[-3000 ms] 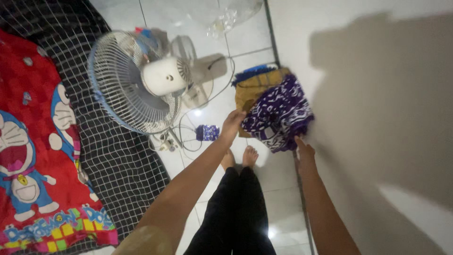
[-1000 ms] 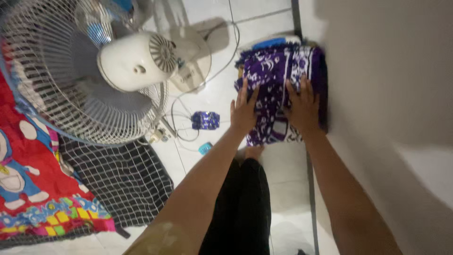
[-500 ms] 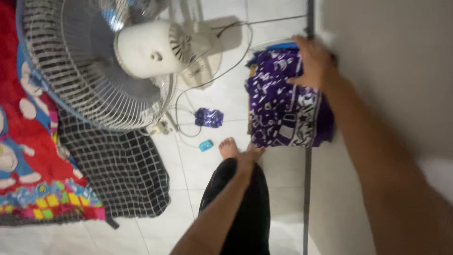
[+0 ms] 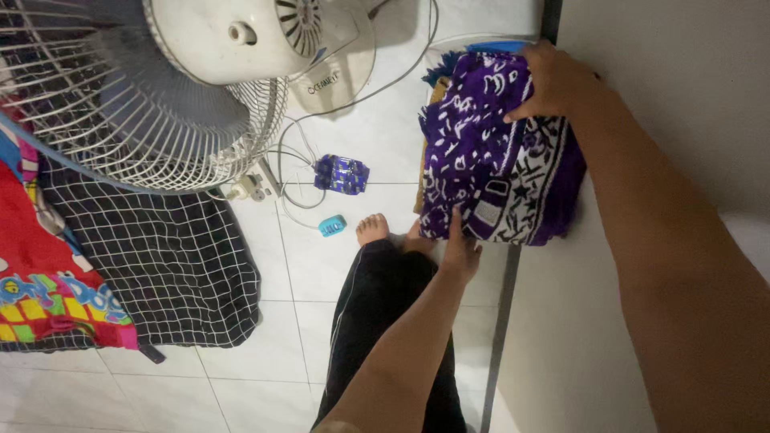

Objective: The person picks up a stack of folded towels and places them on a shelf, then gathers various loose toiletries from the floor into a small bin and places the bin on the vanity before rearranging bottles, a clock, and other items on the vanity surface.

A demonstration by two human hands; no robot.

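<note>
The right hand (image 4: 557,80) lay flat on the far end of a folded purple cloth with white patterning (image 4: 497,152), fingers together and curved over its top edge, pressing rather than gripping. The left hand (image 4: 459,244) touched the near edge of the same cloth, fingers stretched out and close together, fingertips on the fabric. The cloth topped a small stack against a pale wall (image 4: 682,104); a mustard-yellow layer (image 4: 435,92) and a blue one (image 4: 497,46) showed beneath it. Left of the cloth lay a crumpled blue wrapper (image 4: 342,174), a small teal object (image 4: 331,226) and a white electric fan (image 4: 200,72). Further left, a black checked blanket (image 4: 152,265) covered the white tiled floor (image 4: 265,353).
</note>
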